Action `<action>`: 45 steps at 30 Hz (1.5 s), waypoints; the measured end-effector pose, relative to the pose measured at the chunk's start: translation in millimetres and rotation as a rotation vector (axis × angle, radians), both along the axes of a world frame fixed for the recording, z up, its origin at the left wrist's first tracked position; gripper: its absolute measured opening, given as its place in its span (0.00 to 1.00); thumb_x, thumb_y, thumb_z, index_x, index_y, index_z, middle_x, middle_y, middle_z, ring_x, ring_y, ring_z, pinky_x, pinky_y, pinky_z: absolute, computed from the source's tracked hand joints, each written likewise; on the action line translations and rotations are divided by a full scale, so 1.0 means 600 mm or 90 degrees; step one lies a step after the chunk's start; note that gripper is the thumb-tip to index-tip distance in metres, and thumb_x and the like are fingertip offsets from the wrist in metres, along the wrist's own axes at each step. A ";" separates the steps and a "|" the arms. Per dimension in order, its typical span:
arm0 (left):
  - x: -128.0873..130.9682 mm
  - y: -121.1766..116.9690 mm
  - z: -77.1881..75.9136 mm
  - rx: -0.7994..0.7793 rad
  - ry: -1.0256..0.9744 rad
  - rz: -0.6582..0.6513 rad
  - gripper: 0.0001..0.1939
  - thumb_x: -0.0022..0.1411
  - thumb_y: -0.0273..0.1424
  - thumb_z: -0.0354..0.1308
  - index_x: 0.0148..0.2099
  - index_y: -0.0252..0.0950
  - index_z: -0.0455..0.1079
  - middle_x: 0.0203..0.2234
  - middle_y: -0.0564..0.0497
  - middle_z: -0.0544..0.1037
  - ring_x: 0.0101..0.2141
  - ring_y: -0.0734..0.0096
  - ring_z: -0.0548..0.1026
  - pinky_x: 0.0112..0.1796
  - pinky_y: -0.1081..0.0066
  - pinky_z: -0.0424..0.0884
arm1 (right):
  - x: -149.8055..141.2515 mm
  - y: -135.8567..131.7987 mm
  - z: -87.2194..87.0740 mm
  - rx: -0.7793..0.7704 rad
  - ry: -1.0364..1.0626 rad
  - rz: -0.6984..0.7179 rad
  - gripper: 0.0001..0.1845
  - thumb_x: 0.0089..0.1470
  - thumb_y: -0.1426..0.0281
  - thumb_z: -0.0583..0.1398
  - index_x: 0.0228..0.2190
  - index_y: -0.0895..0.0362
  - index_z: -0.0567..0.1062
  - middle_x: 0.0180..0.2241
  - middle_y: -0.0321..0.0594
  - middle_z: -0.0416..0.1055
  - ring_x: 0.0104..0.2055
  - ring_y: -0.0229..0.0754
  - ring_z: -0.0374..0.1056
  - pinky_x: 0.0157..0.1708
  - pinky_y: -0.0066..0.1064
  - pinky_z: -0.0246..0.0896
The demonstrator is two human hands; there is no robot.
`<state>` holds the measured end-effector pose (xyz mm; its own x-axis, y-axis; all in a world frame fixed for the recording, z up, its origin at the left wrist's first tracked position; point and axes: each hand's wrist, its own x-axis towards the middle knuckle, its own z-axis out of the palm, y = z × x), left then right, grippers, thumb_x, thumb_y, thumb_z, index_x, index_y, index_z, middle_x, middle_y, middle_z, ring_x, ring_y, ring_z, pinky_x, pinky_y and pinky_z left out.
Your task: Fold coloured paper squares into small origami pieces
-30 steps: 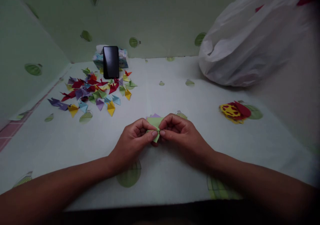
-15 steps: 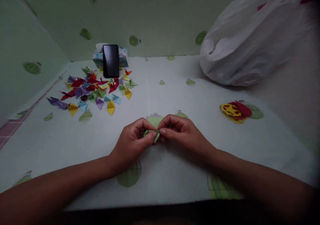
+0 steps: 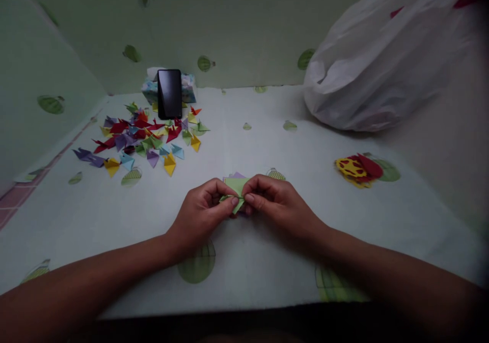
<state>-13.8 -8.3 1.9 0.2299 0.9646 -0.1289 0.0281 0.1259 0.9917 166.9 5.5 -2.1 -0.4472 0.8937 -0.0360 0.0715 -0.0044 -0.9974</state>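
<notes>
Beyond the table's near edge, a left hand and right hand clamp a folded green paper between thumbs and fingers, partly hiding a paper stack. Tabletop stretches left to paper birds, right to cutouts, and on toward a white bag, far right. The green paper's left flap juts out more than a second earlier.

Passage over central tabletop, folded papers crowding left; white bag (bulky) blocking back right
</notes>
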 end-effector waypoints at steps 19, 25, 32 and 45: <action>-0.014 0.003 -0.018 0.133 0.083 -0.097 0.11 0.62 0.32 0.59 0.46 0.38 0.63 0.31 0.53 0.72 0.30 0.73 0.70 0.31 0.72 0.66 | 0.004 -0.010 0.010 0.136 -0.133 -0.026 0.08 0.58 0.71 0.58 0.27 0.57 0.70 0.25 0.35 0.66 0.28 0.37 0.61 0.29 0.30 0.55; -0.016 0.000 -0.013 0.215 0.169 -0.107 0.12 0.61 0.26 0.58 0.46 0.38 0.63 0.27 0.57 0.67 0.28 0.75 0.66 0.31 0.72 0.64 | 0.001 -0.008 -0.001 0.085 -0.086 0.003 0.07 0.57 0.67 0.59 0.29 0.57 0.69 0.25 0.33 0.64 0.28 0.36 0.59 0.29 0.29 0.54; -0.013 0.002 -0.018 0.119 -0.008 -0.112 0.14 0.62 0.28 0.60 0.48 0.38 0.61 0.31 0.54 0.73 0.33 0.73 0.73 0.36 0.70 0.69 | -0.001 -0.008 -0.003 0.019 -0.043 -0.032 0.09 0.57 0.67 0.59 0.27 0.57 0.68 0.21 0.32 0.66 0.23 0.34 0.60 0.25 0.28 0.55; -0.009 0.008 -0.008 -0.080 -0.140 -0.054 0.11 0.57 0.32 0.66 0.37 0.34 0.68 0.24 0.54 0.77 0.27 0.76 0.74 0.32 0.74 0.70 | -0.005 -0.012 0.003 -0.063 0.061 -0.052 0.09 0.55 0.67 0.62 0.26 0.57 0.69 0.24 0.34 0.73 0.21 0.32 0.66 0.25 0.27 0.62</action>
